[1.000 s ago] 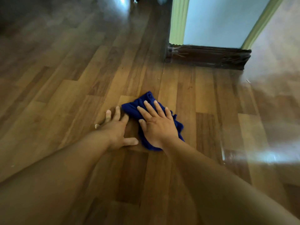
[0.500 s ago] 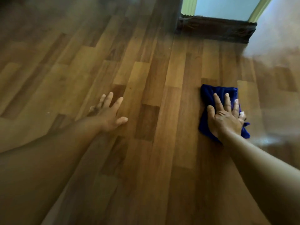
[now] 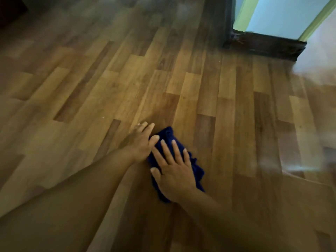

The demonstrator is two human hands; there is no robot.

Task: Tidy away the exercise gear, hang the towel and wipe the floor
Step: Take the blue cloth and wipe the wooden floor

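A dark blue cloth [image 3: 168,135] lies crumpled on the wooden plank floor [image 3: 200,91] in the lower middle of the head view. My right hand [image 3: 172,171] presses flat on the cloth with its fingers spread and straight, covering most of it. My left hand [image 3: 141,142] rests flat on the floor right beside the cloth's left edge, its thumb touching the cloth. Both forearms reach in from the bottom of the frame.
At the top right a dark wooden skirting board [image 3: 263,44] runs below a pale blue wall panel [image 3: 283,13] with green trim. Bright glare lies on the floor at the right [image 3: 298,168]. Bare planks stretch to the left and far side.
My right hand has slid the cloth back leftwards from the right side of the floor, up against my left hand. The left hand has stayed on the floor.
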